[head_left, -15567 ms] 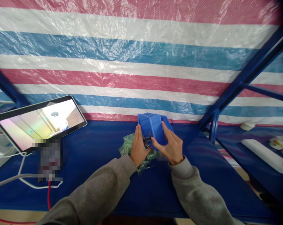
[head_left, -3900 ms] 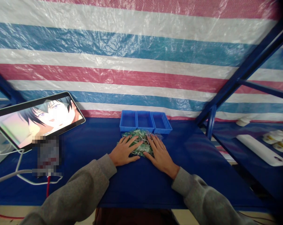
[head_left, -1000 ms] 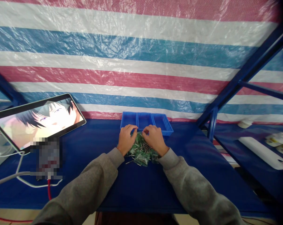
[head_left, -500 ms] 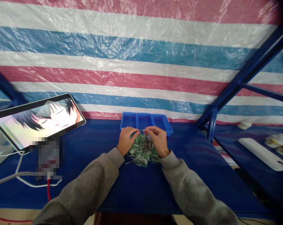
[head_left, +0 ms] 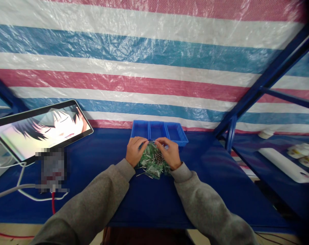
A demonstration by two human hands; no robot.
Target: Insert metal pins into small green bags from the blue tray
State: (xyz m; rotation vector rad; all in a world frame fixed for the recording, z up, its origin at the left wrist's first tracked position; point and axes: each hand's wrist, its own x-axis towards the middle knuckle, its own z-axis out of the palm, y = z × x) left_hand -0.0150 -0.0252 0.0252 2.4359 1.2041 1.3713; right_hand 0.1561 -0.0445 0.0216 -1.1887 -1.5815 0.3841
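A thin metal rod-like piece spans the gap between my two hands, just in front of the blue bins. My left hand pinches its left end between thumb and fingers. At the other end, my right hand is closed in a similar pinch. Below and between the hands lies a pile of small metal rods and green-tinted clear pieces; the exact kind is too small to tell. Three blue bins stand side by side right behind my hands.
On the left a tablet leans with a cartoon picture on it, near white and red cables. A blue metal frame slants up at right. Beyond it lie a white flat bar and white rolls. Striped sheeting hangs behind.
Both hands have shifted slightly left in view, and the whole view has moved a little. The thin piece now lies more level between the fingertips.
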